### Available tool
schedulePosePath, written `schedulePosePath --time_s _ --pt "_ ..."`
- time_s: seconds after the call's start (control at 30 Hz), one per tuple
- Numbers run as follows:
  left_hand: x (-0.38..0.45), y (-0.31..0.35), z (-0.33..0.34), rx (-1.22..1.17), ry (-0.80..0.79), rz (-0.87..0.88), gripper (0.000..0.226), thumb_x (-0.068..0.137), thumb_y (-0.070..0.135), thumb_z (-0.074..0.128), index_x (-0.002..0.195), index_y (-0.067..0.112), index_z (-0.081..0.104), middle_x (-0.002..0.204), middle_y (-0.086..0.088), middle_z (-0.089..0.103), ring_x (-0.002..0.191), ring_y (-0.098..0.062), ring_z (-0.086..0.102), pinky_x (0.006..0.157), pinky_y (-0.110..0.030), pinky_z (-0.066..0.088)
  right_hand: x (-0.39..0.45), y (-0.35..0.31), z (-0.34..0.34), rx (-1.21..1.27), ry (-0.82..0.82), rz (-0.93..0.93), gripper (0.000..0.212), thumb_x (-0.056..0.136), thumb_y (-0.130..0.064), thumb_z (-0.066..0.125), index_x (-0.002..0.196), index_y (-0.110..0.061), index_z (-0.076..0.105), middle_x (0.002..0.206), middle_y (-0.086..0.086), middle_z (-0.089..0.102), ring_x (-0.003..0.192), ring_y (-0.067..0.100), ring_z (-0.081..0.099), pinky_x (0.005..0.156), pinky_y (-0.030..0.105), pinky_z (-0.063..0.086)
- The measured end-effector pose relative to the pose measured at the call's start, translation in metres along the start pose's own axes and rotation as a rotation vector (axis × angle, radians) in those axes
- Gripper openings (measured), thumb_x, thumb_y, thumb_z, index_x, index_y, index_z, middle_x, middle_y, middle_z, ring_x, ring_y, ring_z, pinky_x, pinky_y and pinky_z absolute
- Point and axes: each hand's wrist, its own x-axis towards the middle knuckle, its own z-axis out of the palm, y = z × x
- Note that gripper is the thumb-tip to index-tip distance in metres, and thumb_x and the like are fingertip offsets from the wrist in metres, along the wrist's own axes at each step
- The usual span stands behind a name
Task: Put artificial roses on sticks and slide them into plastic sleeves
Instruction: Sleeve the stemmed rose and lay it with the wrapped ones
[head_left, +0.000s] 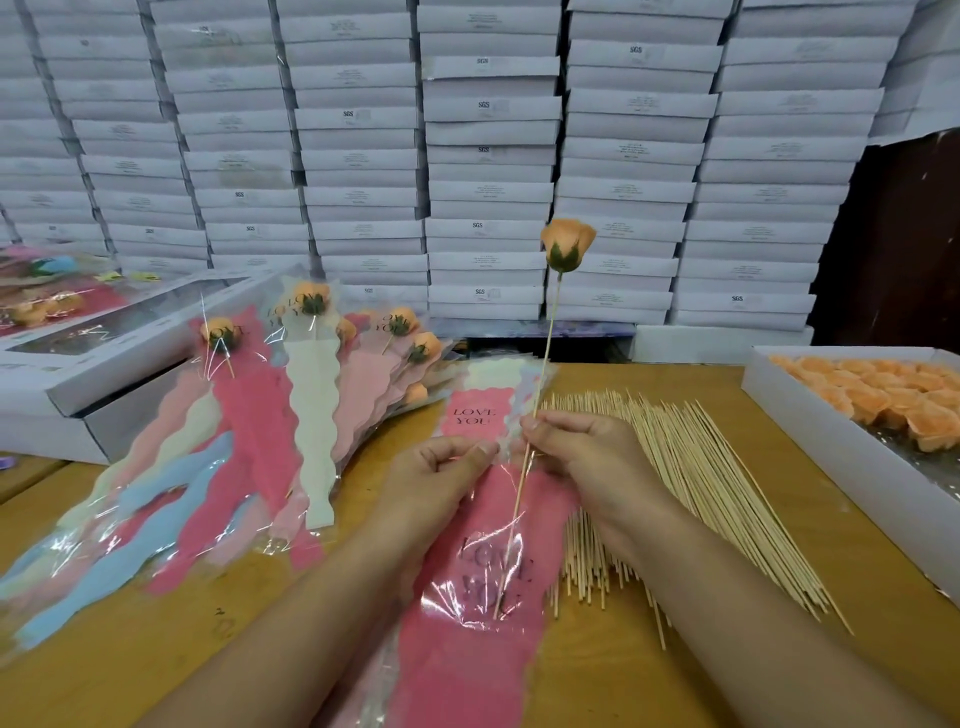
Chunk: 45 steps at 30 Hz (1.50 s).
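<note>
Head view: the right hand (576, 457) pinches the stick (540, 374), rose (567, 244) up, feeding its bare end into the pink sleeve (467, 613), whose mouth the left hand (441, 473) pinches open.

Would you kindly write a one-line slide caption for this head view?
Right hand feeds an orange rose on its stick into a pink sleeve that the left hand holds open.

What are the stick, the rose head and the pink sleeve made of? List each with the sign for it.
Stick: pale, matte, thin and straight, likely bamboo or wood.
Rose head: orange petals, soft and matte, perhaps foam or fabric; cannot tell which.
Pink sleeve: clear glossy plastic film, shown by glare and crinkles, with a matte pink backing, maybe paper.
</note>
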Motion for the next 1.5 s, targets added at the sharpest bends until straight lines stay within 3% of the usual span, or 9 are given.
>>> schedulePosePath --time_s 0.07,0.2,0.33,0.6,0.7,0.9,1.03,1.4,1.5 --pt "-0.003 0.002 -0.002 -0.017 -0.097 -0.052 0.032 0.087 0.032 0.076 0.103 0.004 0.075 0.102 -0.026 0.073 0.087 -0.037 0.067 0.085 -0.053 0.056 0.002 0.002 0.0 0.021 0.031 -0.013 0.022 0.088 -0.01 0.073 0.109 -0.003 0.073 0.094 0.012 0.077 0.094 0.032 0.072 0.09 0.041 0.058" --pt "-0.007 0.006 -0.002 0.099 -0.265 -0.105 0.037 0.078 0.023 0.085 0.097 -0.006 0.071 0.084 -0.026 0.072 0.063 -0.027 0.064 0.054 -0.027 0.053 0.002 -0.001 -0.006 0.087 0.066 -0.024 0.018 0.089 -0.009 0.071 0.105 -0.002 0.072 0.083 0.009 0.078 0.074 0.02 0.075 0.067 0.03 0.06" --pt "-0.01 0.009 -0.001 0.192 -0.393 -0.148 0.029 0.074 0.018 0.086 0.09 -0.002 0.075 0.068 -0.014 0.071 0.054 -0.021 0.063 0.056 -0.029 0.052 0.004 -0.004 -0.015 0.118 0.128 -0.047 0.018 0.088 -0.011 0.073 0.106 -0.007 0.072 0.083 0.008 0.078 0.073 0.018 0.074 0.064 0.028 0.06" --pt "-0.011 0.008 -0.003 0.211 -0.372 -0.17 0.016 0.068 0.019 0.091 0.072 0.011 0.078 0.067 -0.011 0.071 0.055 -0.017 0.067 0.053 -0.023 0.052 -0.002 0.0 -0.02 0.064 0.08 -0.039 0.015 0.087 -0.019 0.074 0.102 -0.019 0.074 0.095 0.002 0.078 0.088 0.018 0.074 0.078 0.031 0.059" --pt "-0.012 0.01 -0.001 0.246 -0.322 -0.101 0.016 0.074 0.017 0.086 0.078 0.004 0.078 0.073 -0.015 0.07 0.059 -0.016 0.064 0.055 -0.022 0.051 -0.007 0.0 -0.02 0.028 -0.006 -0.024 0.014 0.088 -0.022 0.073 0.102 -0.02 0.073 0.087 -0.003 0.078 0.074 0.012 0.074 0.058 0.022 0.054" --pt "-0.012 0.01 -0.003 0.221 -0.378 -0.122 0.024 0.08 0.01 0.08 0.059 0.019 0.076 0.06 -0.005 0.07 0.05 -0.01 0.064 0.048 -0.018 0.05 -0.007 -0.011 -0.027 -0.027 0.045 -0.147 0.017 0.094 -0.019 0.065 0.109 -0.026 0.068 0.097 -0.004 0.075 0.072 0.002 0.071 0.051 0.014 0.05" --pt "-0.012 0.009 -0.004 0.178 -0.459 -0.193 0.013 0.08 0.007 0.08 0.068 0.011 0.079 0.063 -0.007 0.072 0.051 -0.013 0.067 0.05 -0.021 0.052 -0.005 -0.021 -0.039 -0.061 0.096 -0.319 0.034 0.098 -0.017 0.057 0.12 -0.043 0.055 0.107 -0.009 0.068 0.086 0.01 0.07 0.067 0.025 0.059" --pt "-0.008 0.005 -0.006 0.171 -0.493 -0.221 0.003 0.08 0.005 0.08 0.079 0.008 0.079 0.073 -0.012 0.075 0.058 -0.018 0.071 0.055 -0.025 0.056 -0.006 -0.021 -0.045 -0.183 0.04 -0.326 0.026 0.104 -0.029 0.045 0.103 -0.032 0.071 0.111 -0.008 0.071 0.105 0.012 0.064 0.081 0.029 0.052" --pt "-0.008 0.005 -0.005 0.147 -0.434 -0.217 0.036 0.068 0.011 0.089 0.091 -0.011 0.072 0.074 -0.017 0.073 0.056 -0.02 0.069 0.054 -0.025 0.055 -0.009 -0.018 -0.041 -0.236 -0.022 -0.326 0.026 0.103 -0.036 0.044 0.107 -0.036 0.069 0.11 -0.017 0.071 0.105 0.005 0.063 0.087 0.03 0.05"
